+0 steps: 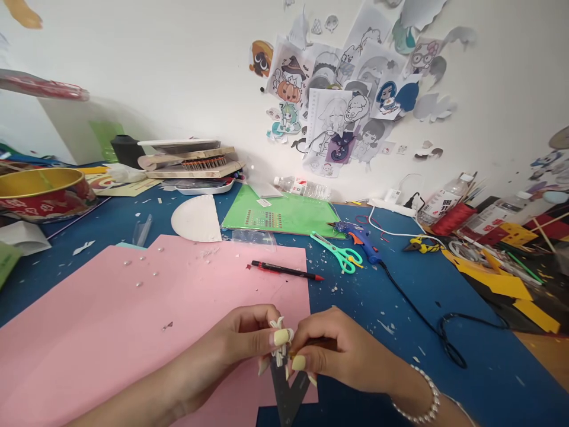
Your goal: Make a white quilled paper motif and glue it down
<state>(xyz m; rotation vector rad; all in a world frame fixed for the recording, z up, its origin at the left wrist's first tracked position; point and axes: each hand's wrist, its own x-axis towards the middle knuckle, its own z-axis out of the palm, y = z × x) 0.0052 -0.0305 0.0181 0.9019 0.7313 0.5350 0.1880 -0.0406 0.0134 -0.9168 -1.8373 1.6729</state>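
Note:
My left hand (249,341) pinches a small cream-white piece of looped strands (278,356) between thumb and fingers. Close beside it, my right hand (331,350) is closed, thumb against fingers, around a brown thing (323,343) mostly hidden in the grip. The fingertips of both hands nearly meet at the white piece. Below them shows a dark grey V-shaped flat piece (284,394); whether a hand touches it I cannot tell. Pink sheets (222,284) lie under and left of the hands. Beyond them lies a black mechanical pencil (284,270) with red parts.
Mint-green scissors (342,255) and a blue glue gun (367,243) with a black cable lie right of the pencil. A green sheet (293,213), white rounded board (198,219), pearl beads (139,284), red tin (48,198) and yellow pliers (422,244) surround the workspace.

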